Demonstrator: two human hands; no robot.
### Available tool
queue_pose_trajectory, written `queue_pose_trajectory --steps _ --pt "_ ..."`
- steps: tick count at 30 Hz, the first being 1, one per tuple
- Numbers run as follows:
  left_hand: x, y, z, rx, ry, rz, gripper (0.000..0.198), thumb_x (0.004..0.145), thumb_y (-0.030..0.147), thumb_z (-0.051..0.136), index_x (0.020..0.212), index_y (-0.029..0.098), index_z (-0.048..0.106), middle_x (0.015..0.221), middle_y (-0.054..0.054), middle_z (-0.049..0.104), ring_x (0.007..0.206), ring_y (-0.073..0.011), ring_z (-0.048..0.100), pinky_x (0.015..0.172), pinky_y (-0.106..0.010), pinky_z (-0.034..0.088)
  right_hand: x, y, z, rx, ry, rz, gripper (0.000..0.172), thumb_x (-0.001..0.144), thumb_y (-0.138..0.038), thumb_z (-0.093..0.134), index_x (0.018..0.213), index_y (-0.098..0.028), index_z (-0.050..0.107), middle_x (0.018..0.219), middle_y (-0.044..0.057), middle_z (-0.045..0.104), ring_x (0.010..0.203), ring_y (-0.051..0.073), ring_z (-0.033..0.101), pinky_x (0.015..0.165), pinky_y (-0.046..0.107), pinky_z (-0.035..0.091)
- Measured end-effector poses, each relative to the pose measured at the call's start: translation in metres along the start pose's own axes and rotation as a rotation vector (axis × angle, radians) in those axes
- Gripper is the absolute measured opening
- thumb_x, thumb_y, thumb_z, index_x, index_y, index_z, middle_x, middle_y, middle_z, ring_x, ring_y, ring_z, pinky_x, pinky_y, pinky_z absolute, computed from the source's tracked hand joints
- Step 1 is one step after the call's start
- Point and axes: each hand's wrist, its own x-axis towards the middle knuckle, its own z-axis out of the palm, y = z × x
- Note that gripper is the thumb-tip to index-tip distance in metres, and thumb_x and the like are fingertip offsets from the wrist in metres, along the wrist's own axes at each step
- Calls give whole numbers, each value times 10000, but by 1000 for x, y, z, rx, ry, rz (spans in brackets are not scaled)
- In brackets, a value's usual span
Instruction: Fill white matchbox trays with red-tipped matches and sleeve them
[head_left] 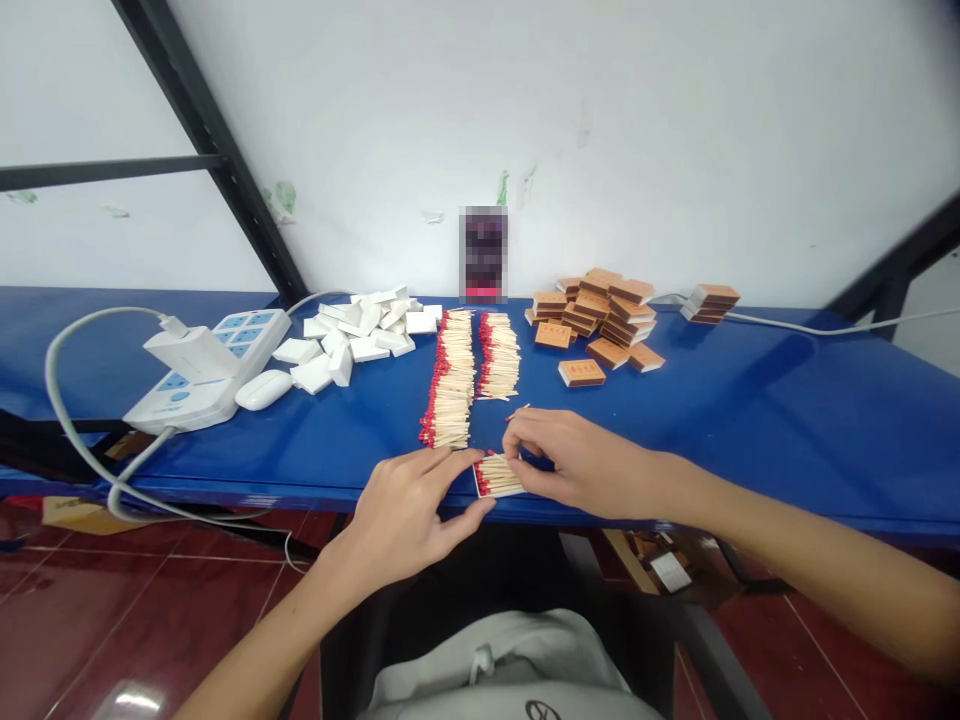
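A small white matchbox tray (498,477) lies at the table's front edge, filled with matches whose red heads point left. My left hand (420,505) grips its left end between thumb and forefinger. Over the tray's right part, my right hand (570,460) has its fingertips pinched together; a red match head (492,453) shows beside them at the far rim. A loose match (517,412) lies just beyond my right fingers. Two long rows of matches, a fuller left row (452,380) and a shorter right row (499,355), stretch away behind the tray.
White box trays (367,330) are heaped at the back left. Orange matchboxes (596,305) are piled at the back right, with a small stack (710,303) farther right. A power strip (210,370), a white mouse-shaped object (263,390) and cables occupy the left side.
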Motion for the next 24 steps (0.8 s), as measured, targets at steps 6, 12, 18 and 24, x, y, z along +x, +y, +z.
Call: queue_pose_trajectory --steps 6,12,18,24 --pt "0 0 0 2 -15 -8 369 934 413 596 1227 195 645 845 -26 710 674 -166 651 645 -286 510 -9 3 -6 75 -63 -30 178 1034 -336 378 974 -208 487 888 11 571 767 150 492 699 298 373" --pt "-1 -1 1 9 -6 -7 374 927 416 600 1224 194 647 893 -35 726 682 -160 659 663 -284 523 -9 5 -1 73 -64 -36 252 1044 -404 365 1017 -209 522 938 27 591 820 163 523 735 312 401" --pt "-1 -1 1 7 -8 -10 361 927 411 600 1212 194 653 909 -41 736 691 -165 667 664 -286 529 -8 6 4 -28 -83 -67 272 1050 -367 352 1052 -212 576 1001 51 602 846 173 549 754 328 431" --pt "-1 0 1 2 -5 -5 359 927 402 605 1213 191 651 973 -45 739 695 -167 673 691 -303 541 -8 9 2 -115 -26 -71 250 1045 -349 362 1060 -213 572 975 44 606 814 170 570 721 308 439"
